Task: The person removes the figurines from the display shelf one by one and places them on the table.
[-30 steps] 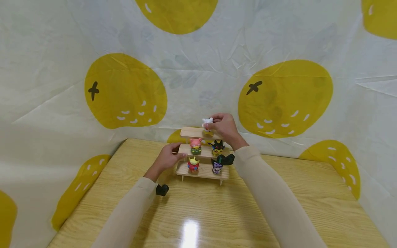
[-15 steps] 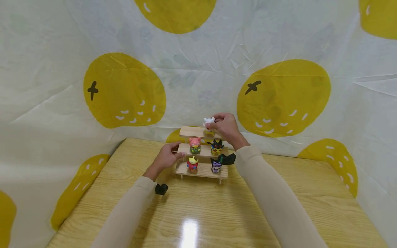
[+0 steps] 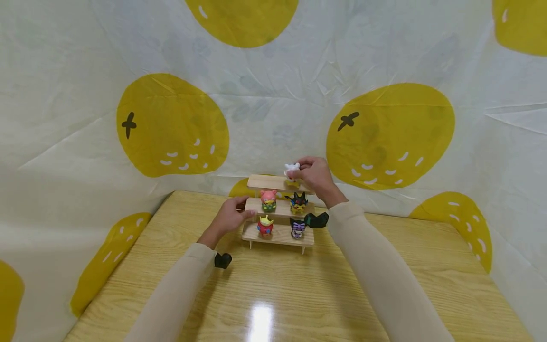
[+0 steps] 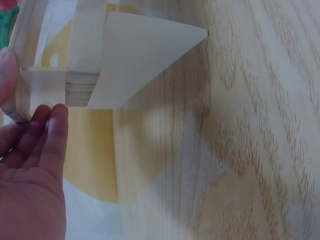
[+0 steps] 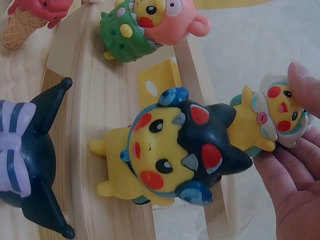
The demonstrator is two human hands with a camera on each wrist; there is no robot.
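Observation:
My right hand (image 3: 318, 175) pinches a yellow Pikachu figurine in a white hood (image 5: 282, 107) between thumb and fingers. It is held upright at the right part of the top board of a three-tier wooden display shelf (image 3: 279, 234); whether its feet touch the board I cannot tell. My left hand (image 3: 231, 216) grips the left end of the middle board, thumb above and fingertips (image 4: 59, 112) below. That board bears a pink-hooded figurine (image 3: 268, 200) and a black-hooded Pikachu figurine (image 5: 155, 155). Below them stand a red figurine with a yellow top (image 3: 265, 227) and a black-and-purple figurine (image 3: 297, 229).
The shelf stands on a wood-grain table (image 3: 265, 285) close to a white cloth (image 3: 278, 95) with big yellow fruit prints. Translucent side panels (image 4: 140, 55) support the boards. A black wrist device (image 3: 316, 220) hangs near the figurines on the right.
My right hand has slid a little to the right along the top board, carrying the white-hooded figurine. My left hand has kept its grip on the shelf.

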